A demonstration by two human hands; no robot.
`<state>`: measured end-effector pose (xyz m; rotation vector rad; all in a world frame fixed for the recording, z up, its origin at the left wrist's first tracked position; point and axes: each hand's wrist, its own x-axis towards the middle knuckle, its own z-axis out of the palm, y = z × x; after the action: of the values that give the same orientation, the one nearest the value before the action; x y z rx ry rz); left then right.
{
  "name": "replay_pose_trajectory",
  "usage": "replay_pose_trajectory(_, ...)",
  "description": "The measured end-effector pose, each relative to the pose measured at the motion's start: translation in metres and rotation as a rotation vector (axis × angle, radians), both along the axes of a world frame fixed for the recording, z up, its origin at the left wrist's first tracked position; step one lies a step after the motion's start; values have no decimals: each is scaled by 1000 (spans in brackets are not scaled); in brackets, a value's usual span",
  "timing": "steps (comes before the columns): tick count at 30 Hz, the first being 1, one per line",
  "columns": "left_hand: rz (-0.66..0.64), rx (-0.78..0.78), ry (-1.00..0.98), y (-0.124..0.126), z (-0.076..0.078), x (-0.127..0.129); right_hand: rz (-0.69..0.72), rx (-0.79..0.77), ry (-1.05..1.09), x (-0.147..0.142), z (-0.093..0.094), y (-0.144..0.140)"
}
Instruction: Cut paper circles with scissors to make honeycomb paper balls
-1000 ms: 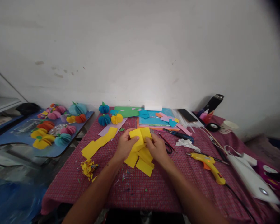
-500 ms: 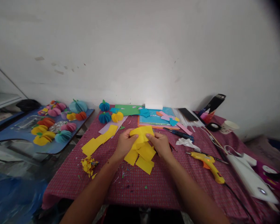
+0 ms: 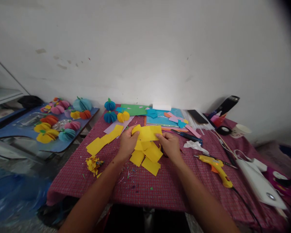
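Both grips (image 3: 147, 142) apparently on yellow paper (image 3: 147, 133)

head cam | looks forward-down | near table (image 3: 160, 191) | wall behind

Soft, even daylight fills the scene, brightest on the white wall (image 3: 145, 48), with only faint shadows on the tabletop (image 3: 160, 191). The wide lens bows straight lines; a dark vignette eats the upper right corner, and the lower left edge smears into blur.
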<state>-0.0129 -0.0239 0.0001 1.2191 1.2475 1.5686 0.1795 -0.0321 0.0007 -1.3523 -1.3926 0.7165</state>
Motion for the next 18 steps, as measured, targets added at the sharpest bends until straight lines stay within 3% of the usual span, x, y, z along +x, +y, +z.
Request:
replay_pose_trajectory(6,117,80,-177,12,2,-12,33,-18,-48,-1,2,-1)
replay_pose_trajectory(14,-45,15,-473,18,-3,-16,194,-133,196,-9,8,-9)
replay_pose_trajectory(18,-133,-24,-545,16,-4,-14,227,-141,190,-12,9,-10)
